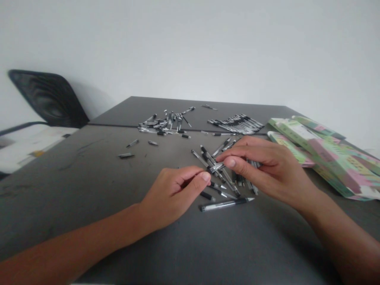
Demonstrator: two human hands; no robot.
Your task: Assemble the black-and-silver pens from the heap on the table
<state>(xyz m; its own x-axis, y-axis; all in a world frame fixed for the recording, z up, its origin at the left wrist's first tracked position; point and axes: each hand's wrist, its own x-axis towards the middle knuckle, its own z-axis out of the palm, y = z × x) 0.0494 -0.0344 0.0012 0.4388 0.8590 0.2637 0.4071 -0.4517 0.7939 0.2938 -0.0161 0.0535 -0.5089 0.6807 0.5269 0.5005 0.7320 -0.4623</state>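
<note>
My left hand is closed, thumb and forefinger pinching a gel pen, most of which its fingers hide. My right hand is closed too, with its fingertips at the end of a clear pen cap that meets the pen between my two hands. Under and behind the hands lies a loose pile of clear-barrelled pens with black grips. One uncapped pen lies nearest to me, its tip pointing right.
More pens and caps form a heap farther back. A neat row of pens lies right of it. Small loose caps rest at left. Green and pink flat boxes are stacked at right. A black mesh chair stands beyond the left edge.
</note>
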